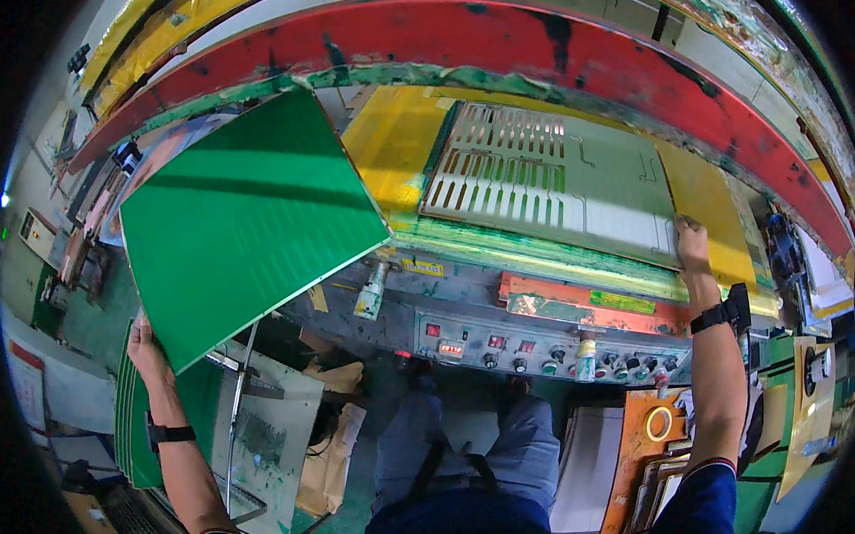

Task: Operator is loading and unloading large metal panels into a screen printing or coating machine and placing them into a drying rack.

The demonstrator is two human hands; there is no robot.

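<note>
My left hand [146, 347] is closed on the near left edge of a large green panel [250, 223], which hangs tilted in the air at the left. Its far corner reaches under the red beam. At the right, my right hand [692, 243] grips the right edge of a pale grey-green panel [600, 193]. Rows of slots and thin lines mark that panel's face. It lies on the yellow-covered bed [385, 148] of the machine, and the fingertips beneath its edge are hidden.
A red beam [435, 46] smeared with green arches over the bed. Below the bed's front edge sits a control panel [547, 351] with knobs and displays. More green panels [139, 436] stand in a rack at lower left. A tape roll [658, 424] lies on an orange board at lower right.
</note>
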